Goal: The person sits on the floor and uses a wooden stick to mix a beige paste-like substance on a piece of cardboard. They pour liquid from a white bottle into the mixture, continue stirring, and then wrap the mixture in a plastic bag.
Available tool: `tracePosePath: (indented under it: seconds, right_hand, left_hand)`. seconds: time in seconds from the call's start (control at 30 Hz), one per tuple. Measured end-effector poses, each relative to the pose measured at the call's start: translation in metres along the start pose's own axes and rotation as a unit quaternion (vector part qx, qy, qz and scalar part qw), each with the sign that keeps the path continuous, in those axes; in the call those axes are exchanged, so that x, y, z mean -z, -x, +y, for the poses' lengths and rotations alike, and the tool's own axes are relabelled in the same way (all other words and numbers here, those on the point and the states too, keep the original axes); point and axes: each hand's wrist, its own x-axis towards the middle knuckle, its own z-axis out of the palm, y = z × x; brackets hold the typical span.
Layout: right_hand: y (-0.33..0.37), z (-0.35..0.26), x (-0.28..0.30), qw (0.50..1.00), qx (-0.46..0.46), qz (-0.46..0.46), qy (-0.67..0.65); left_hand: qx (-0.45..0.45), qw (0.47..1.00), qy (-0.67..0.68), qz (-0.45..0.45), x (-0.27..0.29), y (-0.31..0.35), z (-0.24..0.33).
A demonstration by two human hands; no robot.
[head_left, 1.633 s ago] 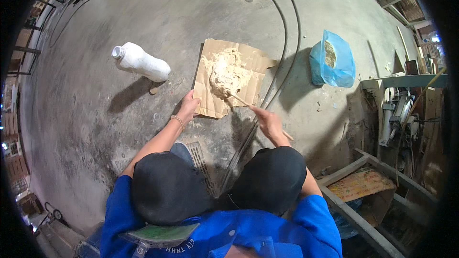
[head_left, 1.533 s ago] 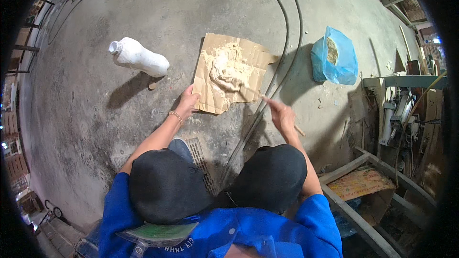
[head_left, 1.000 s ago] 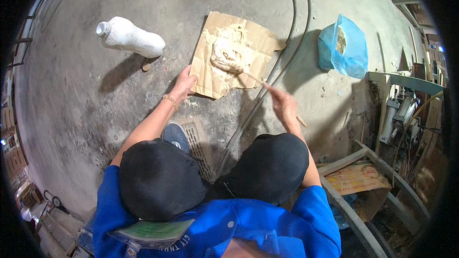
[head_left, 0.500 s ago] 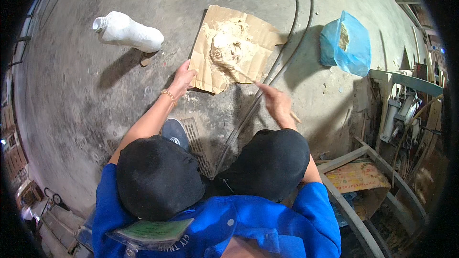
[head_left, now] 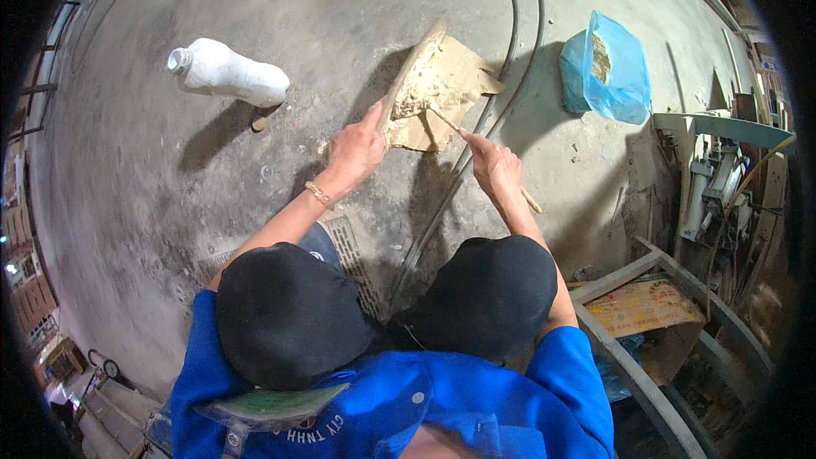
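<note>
A sheet of brown cardboard (head_left: 463, 68) bears a heap of pale, crumbly paste (head_left: 418, 93). My left hand (head_left: 355, 151), with a beaded bracelet at the wrist, grips the sheet's left edge, which is tilted up off the floor. In my right hand (head_left: 497, 168) is a thin wooden stick (head_left: 531, 201), its shaft running through the closed fingers. The stick's far end touches the paste near the lower part of the sheet. The underside of the cardboard and my left fingertips are hidden.
A white plastic bottle (head_left: 229, 72) stands uncapped at the left, beside a small round brown piece (head_left: 258, 124). Dark hoses (head_left: 537, 25) run across the concrete floor, right of the sheet. A blue plastic bag (head_left: 625, 76) holds pale powder. Metal frames (head_left: 629, 374) stand at the lower right.
My left hand has raised the cardboard's left edge, so the sheet now slopes rightward. My right hand has shifted slightly, with the stick still in it.
</note>
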Motion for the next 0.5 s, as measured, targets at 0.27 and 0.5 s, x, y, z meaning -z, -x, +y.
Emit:
tracePosePath:
  seconds: [0.27,0.5]
  right_hand:
    - [-0.004,0.0,0.009,0.998,0.034,0.052,0.023]
    - [0.02,0.011,0.007,0.998,0.045,0.019,0.027]
  left_hand:
    - [0.163,0.852,0.493,-0.063,-0.04,0.004,-0.052]
    - [0.104,0.707,0.262,-0.649,-0.035,0.026,-0.004]
